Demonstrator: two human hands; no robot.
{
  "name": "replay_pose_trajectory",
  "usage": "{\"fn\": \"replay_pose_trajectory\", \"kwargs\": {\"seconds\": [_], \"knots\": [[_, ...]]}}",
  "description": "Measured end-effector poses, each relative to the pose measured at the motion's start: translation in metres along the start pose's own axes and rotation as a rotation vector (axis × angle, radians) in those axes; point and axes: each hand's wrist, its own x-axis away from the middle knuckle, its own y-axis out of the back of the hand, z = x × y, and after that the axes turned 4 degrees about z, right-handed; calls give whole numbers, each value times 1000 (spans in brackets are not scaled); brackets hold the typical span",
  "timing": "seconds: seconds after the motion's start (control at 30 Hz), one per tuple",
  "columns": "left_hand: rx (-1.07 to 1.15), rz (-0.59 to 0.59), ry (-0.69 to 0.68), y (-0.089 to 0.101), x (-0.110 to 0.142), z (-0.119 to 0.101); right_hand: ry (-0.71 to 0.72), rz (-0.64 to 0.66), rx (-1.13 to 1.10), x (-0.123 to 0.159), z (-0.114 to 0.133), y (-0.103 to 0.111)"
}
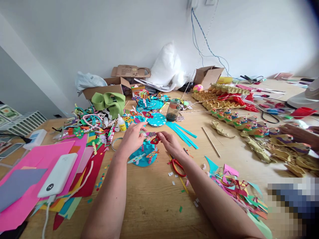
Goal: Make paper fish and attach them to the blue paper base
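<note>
A blue paper ocean craft stands on the table in front of me, with paper fish raised on pink twisted stems around a blue round base. My right hand pinches a small red paper fish at the craft's upper right side. Over the upper left side, my left hand curls with thumb and index finger close together; what lies between them is hidden. A striped paper fish shows between the two hands. An orange paper fish and a pale blue one stick out at the front.
A glue bottle and a tape roll are left of my hands. Red-handled scissors lie under my right forearm. Behind are a glass jar and blue strips. Another person's hand is beside painted egg-carton pieces.
</note>
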Motion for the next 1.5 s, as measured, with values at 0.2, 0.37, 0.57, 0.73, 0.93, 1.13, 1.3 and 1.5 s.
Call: {"fn": "replay_pose_trajectory", "kwargs": {"seconds": [0.2,0.37,0.57,0.73,0.93,1.13,1.3,1.5], "knots": [[40,-119,25,7,0,1,-24,-39,20,0,-2,1],[85,-290,46,12,1,2,-38,-88,37,-2,-4,2],[176,-447,81,19,2,6,-47,-172,78,-3,-11,7],[255,-575,49,26,3,10,-42,-289,-13,-4,-8,13],[187,-514,99,37,10,6,-60,-333,-54,-4,1,21],[-97,-220,168,52,21,-1,-39,-356,-56,-2,9,26],[-277,108,234,71,41,-14,-19,-349,-48,2,21,31],[-260,412,194,76,53,-20,4,-299,-70,7,38,35]]}}
